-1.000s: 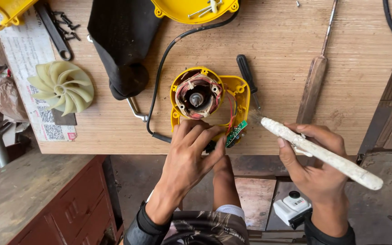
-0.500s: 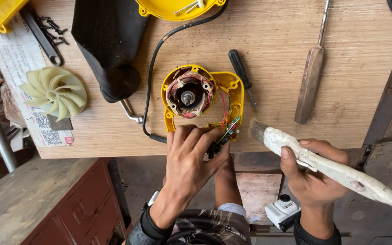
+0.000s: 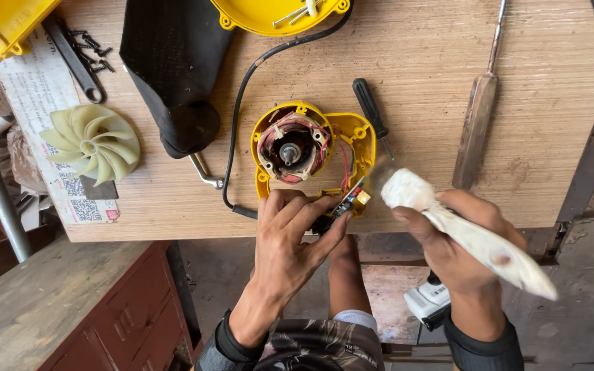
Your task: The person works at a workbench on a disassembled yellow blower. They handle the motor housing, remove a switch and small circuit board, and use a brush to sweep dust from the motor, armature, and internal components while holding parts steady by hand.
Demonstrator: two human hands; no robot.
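Left hand (image 3: 290, 240): fingers spread, laid on the yellow motor housing (image 3: 311, 148) at the workbench (image 3: 434, 103) edge.
Right hand (image 3: 465, 240): fingers curled shut around a white-handled brush (image 3: 465, 230), bristles held near the housing.

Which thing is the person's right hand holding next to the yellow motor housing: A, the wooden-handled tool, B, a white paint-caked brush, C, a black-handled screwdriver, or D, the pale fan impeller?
B: the right hand grips the white paint-caked brush, its bristle end by the yellow motor housing, while the black-handled screwdriver, the fan impeller and the wooden-handled tool lie untouched on the table.
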